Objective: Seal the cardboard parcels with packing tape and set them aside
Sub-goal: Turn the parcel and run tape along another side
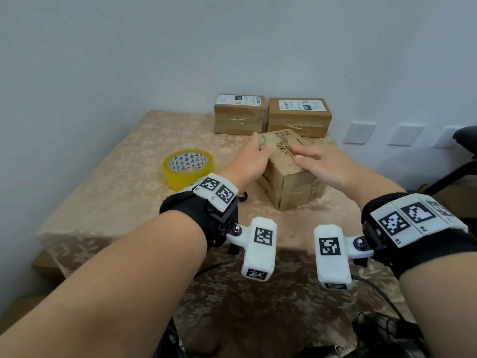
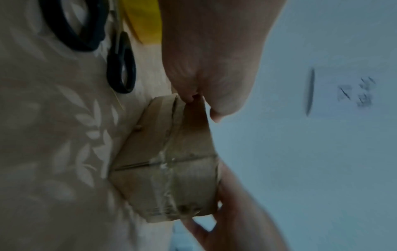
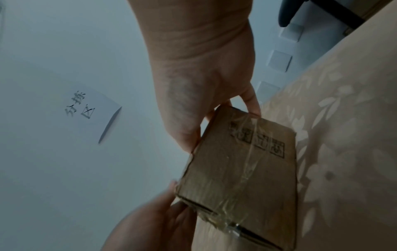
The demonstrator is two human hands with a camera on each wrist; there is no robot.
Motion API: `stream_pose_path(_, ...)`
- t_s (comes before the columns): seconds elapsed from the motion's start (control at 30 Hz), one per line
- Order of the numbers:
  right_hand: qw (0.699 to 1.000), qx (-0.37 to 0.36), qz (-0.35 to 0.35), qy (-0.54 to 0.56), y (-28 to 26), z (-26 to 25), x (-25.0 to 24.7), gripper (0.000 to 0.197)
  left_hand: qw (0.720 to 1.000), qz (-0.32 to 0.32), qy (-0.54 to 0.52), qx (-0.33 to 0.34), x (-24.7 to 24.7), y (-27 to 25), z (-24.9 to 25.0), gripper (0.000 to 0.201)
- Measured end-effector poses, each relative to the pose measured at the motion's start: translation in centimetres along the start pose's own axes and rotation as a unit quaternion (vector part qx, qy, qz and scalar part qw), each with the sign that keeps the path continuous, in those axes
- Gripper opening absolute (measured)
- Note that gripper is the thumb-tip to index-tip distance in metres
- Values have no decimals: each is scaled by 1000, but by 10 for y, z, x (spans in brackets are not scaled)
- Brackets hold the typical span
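A worn cardboard parcel with clear tape round it sits tilted in the middle of the table. My left hand grips its upper left edge, thumb on top. My right hand lies across the printed top, and in the right wrist view the thumb and a finger clasp the parcel across its end. In the left wrist view the taped seam of the parcel faces the camera. A yellow tape roll lies to the left of the parcel.
Two taped parcels with white labels stand side by side against the back wall. Black-handled scissors lie under my left wrist beside the roll. A dark chair stands off the table's right side. A handwritten paper note hangs on the wall.
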State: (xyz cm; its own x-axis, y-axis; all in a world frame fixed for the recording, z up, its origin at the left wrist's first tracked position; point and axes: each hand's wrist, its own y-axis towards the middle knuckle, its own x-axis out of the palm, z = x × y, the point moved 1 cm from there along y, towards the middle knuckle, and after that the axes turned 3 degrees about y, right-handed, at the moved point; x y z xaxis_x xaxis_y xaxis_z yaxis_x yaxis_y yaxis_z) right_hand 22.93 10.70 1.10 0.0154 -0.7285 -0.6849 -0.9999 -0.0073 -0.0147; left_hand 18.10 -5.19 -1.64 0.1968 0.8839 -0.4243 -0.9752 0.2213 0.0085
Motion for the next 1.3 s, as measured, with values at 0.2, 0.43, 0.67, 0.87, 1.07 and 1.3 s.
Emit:
stream_pose_path(0.2,992,10,37,-124,4,-6,12,44,990,-72,50,108,-18,-19,14,34)
stream_pose_path(0.43,989,5,31,-141,13,-2,20,45,953,-77,234,178,-36,-29,11,20)
stream_pose_path(0.67,989,0,42,-144,15,5,28,51,956,-51,243,155,-33,-22,7,12)
stream_pose_path(0.87,985,-81,73,-134,11,-11,35,36,965,-19,204,160,-26,-19,3,18)
stream_pose_path(1.07,992,-36,99,-75,28,-16,43,31,962,30,228,146,-43,-22,-5,37)
stream_pose_path(1.3,987,-45,106,-115,24,-12,45,34,820,33,570,-34,-88,-34,-47,44)
